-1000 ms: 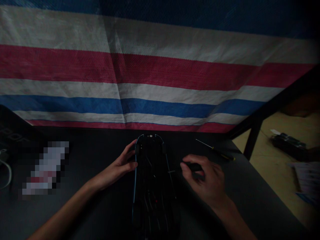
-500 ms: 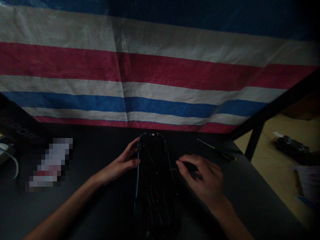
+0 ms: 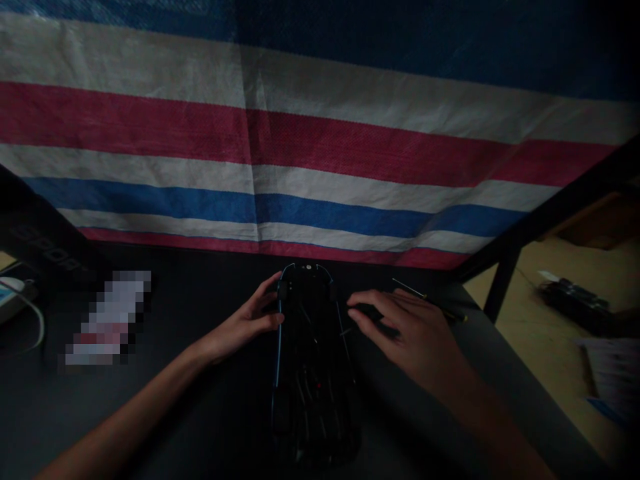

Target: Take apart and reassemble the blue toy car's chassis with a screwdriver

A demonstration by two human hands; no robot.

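A dark toy car (image 3: 313, 347) with blue edges lies with its underside up on the black table, its length running away from me. My left hand (image 3: 257, 317) grips its left side near the far end, thumb against the edge and fingers reaching round the front. Beside the car's right edge is my right hand (image 3: 387, 317), thumb and forefinger bent close together. Whatever is between them is too dark to make out. A thin pale sliver (image 3: 346, 331) sticks out at the car's right edge, just below those fingertips. Past my right hand lies a screwdriver (image 3: 457, 315), partly hidden by it.
A blurred-out flat item (image 3: 113, 320) lies on the black table (image 3: 190, 300) at left, near a white cable (image 3: 40, 327) and a dark "SPORT" object (image 3: 45, 247). Striped sheeting (image 3: 300, 147) hangs behind. A dark metal frame (image 3: 500, 287) stands at right.
My right hand has moved slightly up and left, its fingertips nearer the car's edge, and now covers part of the screwdriver. My left hand keeps its hold. The view has shifted a little.
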